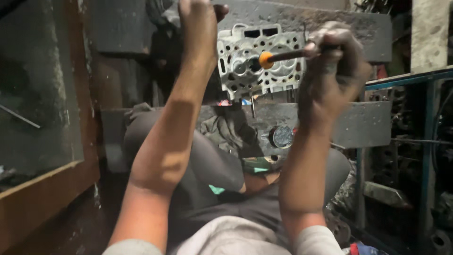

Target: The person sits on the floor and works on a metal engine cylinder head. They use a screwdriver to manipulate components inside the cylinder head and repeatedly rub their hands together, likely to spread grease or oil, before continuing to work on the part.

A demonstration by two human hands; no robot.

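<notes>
1. While the person sits low, their 2 bare forearms stretch forward from pale sleeves at the bottom edge, over dark trousers on bent knees.
2. Between the knees lies a crumpled rag [225, 130], draped against a dark, grimy block [368, 123] that crosses the view.
3. A round metal disc [282, 136] rests against the front of that block, just below the right wrist.
4. The right hand [332, 71], blackened with grease, is curled tight around a stick [289, 55] with a dark shaft.
5. The stick's orange tip [266, 60] is pressed against the face of a cylinder head [258, 59].
6. The cylinder head, pale metal with many holes and round ports, stands upright on its edge on top of the block, facing the person.
7. The left hand [200, 21] is raised at the head's upper left corner; its fingers look bent over the top edge, but whether they grip it I cannot tell.
8. Behind the head stands a second dark slab [302, 19].
9. A blue metal frame [410, 78] stands to the right, and a wooden-edged panel [47, 179] to the left.
</notes>
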